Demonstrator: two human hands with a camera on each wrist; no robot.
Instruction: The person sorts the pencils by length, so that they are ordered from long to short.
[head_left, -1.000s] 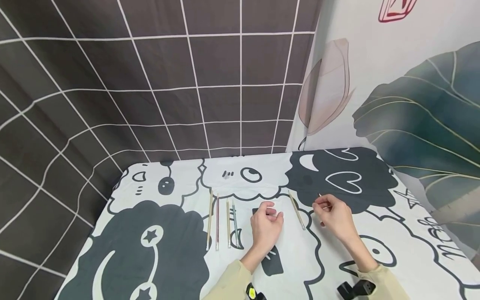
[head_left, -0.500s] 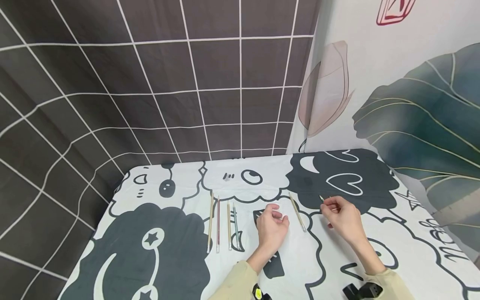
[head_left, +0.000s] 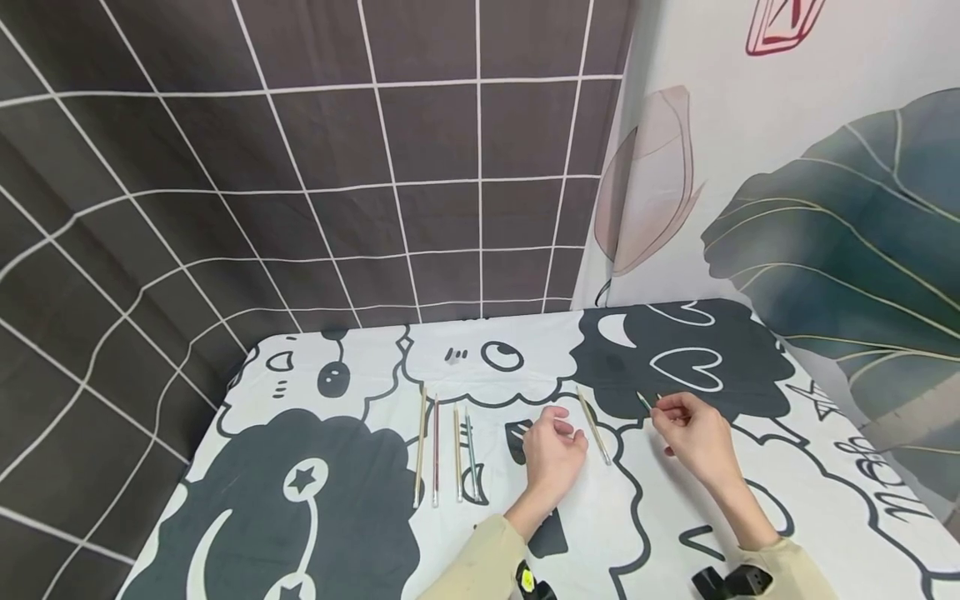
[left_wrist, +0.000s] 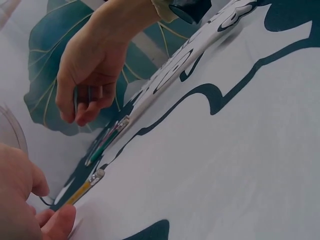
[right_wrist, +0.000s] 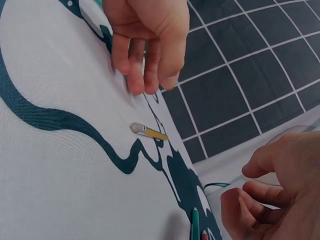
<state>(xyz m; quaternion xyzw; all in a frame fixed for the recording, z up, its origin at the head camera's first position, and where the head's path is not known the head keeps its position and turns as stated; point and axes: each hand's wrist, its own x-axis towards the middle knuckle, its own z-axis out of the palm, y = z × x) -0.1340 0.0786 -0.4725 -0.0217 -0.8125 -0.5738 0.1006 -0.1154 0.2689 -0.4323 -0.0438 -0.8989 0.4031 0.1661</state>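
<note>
My left hand (head_left: 555, 457) hovers over the middle of the cloth, its fingers loosely bent with nothing in them. To its right lies a yellow pencil (head_left: 595, 427) with a metal-capped eraser end towards me. My right hand (head_left: 697, 437) hangs farther right, thumb and fingers loosely curved; in the right wrist view no pencil shows in its grasp. A green pencil (right_wrist: 195, 225) and a reddish one (right_wrist: 204, 236) lie side by side on the cloth close to that hand. In the head view the hand hides most of both, leaving their tips visible.
Left of my left hand, several pencils lie roughly parallel, among them a red pencil (head_left: 436, 450) and a blue-green pencil (head_left: 471, 454). A black-and-white cartoon cloth (head_left: 525, 358) covers the table. Behind it hangs a dark grid curtain (head_left: 442, 208), with a leaf-patterned one (head_left: 847, 233) to the right.
My right hand has drifted right, uncovering more of the pencil tips beside it. My left hand has also shifted right, towards the yellow pencil. The row of pencils at left stays put.
</note>
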